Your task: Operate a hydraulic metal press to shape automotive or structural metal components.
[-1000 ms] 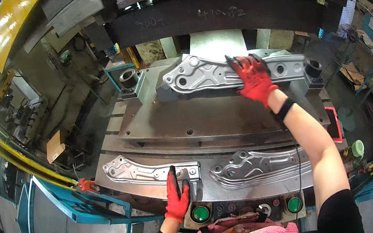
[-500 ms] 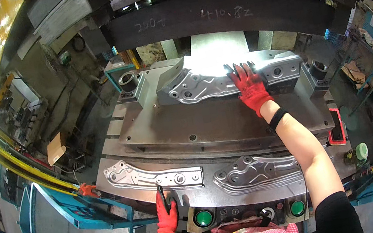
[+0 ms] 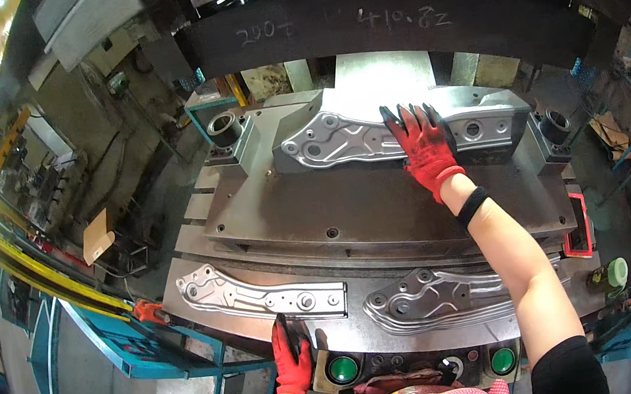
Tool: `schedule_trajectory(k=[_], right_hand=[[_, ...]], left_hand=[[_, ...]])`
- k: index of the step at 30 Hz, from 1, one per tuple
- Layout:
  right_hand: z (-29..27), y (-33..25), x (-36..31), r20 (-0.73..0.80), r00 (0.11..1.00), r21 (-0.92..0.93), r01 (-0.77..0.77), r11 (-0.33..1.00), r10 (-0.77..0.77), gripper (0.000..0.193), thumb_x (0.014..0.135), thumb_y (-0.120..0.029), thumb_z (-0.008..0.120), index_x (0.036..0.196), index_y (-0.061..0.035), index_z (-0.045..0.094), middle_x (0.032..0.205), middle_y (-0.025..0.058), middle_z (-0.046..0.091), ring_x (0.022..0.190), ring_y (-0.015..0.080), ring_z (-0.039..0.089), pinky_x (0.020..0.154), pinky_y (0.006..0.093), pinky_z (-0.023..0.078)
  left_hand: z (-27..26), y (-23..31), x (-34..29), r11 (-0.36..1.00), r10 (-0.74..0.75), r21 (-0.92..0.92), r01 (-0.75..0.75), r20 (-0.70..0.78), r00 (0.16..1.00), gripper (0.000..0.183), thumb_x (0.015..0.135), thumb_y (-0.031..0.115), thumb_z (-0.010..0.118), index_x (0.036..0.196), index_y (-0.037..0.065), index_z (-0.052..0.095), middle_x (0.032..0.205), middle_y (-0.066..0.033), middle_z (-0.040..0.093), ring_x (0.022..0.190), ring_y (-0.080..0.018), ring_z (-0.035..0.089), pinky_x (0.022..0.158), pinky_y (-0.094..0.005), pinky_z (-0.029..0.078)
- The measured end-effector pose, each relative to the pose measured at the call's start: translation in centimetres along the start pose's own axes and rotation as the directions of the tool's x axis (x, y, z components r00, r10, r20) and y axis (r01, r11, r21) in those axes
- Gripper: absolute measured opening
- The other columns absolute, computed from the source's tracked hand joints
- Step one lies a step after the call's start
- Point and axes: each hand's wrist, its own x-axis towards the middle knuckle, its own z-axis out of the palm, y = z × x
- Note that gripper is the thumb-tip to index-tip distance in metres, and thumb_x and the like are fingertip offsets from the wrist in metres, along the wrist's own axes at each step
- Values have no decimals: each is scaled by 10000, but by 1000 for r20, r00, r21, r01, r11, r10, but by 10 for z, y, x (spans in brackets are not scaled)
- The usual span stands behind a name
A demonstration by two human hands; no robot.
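My fingers, gloved red with black tips, lie spread and flat on the right half of a long pressed grey steel bracket that sits on the raised grey die block at the far side of the press bed; nothing is pinched, the right hand only presses down from above. My left hand, in the same kind of red glove, hangs at the near edge of the desk, fingers held together and pointing up at the rim, just below a flat, elongated silver stamping with round holes; I cannot tell whether the fingertips touch that piece or only the edge. To its right, near my forearm, lies a second, more deeply ribbed silver stamping. Two round green push buttons sit in the panel under the edge, one close beside my left hand. The dark upper ram hangs over the far block. To seat the far bracket well, I judge it best to keep the palm flat and even, feel for rocking over the block's contours, and press near the middle rather than one end. The right arm reaches far under the ram, so I would hold the left hand away from the buttons while it is there.
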Motion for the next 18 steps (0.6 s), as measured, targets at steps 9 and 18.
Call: schedule_trajectory(k=[9, 18], right_hand=[[0, 4, -4, -32, 999, -173, -49, 984, 44, 951, 590, -297, 744, 1384, -180, 235, 1384, 145, 257, 1276, 329, 245, 1062, 484, 174], [-121, 37, -254, -24, 825, 323, -529, 785, 565, 799, 692, -275, 686, 1348, -35, 298, 1367, 205, 293, 1297, 358, 220, 1070, 457, 152]], left_hand=[[8, -30, -34, 969, -212, -149, 198, -79, 974, 760, 808, 236, 595, 1392, 15, 162, 1427, -207, 197, 1319, -348, 187, 1075, -381, 177], [65, -118, -99, 655, -625, -166, 737, 430, 652, 976, 727, 436, 682, 1391, -13, 125, 1432, -219, 182, 1340, -280, 174, 1077, -326, 182]])
